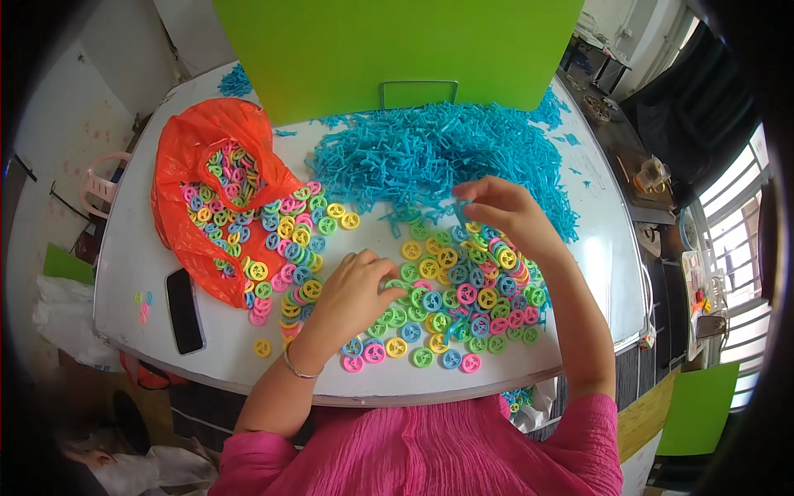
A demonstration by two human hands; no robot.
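My left hand (351,291) is bent over the left edge of a loose spread of small plastic wheels (466,293) in pink, yellow, green and blue. Its thumb and forefinger close about a green wheel (397,285), partly hidden by the fingers. My right hand (506,211) is raised over the far side of the wheels, pinching a small blue plastic piece (460,213) that hangs below its fingertips. Just behind it lies a large heap of thin blue plastic pieces (430,153). A few similar blue pieces are scattered among the wheels.
An orange-red plastic bag (184,149) at the left spills more wheels onto the white table (223,347). A black phone (184,312) lies near the bag. A bright green panel (397,50) stands behind the blue heap. Small scraps lie along the right side.
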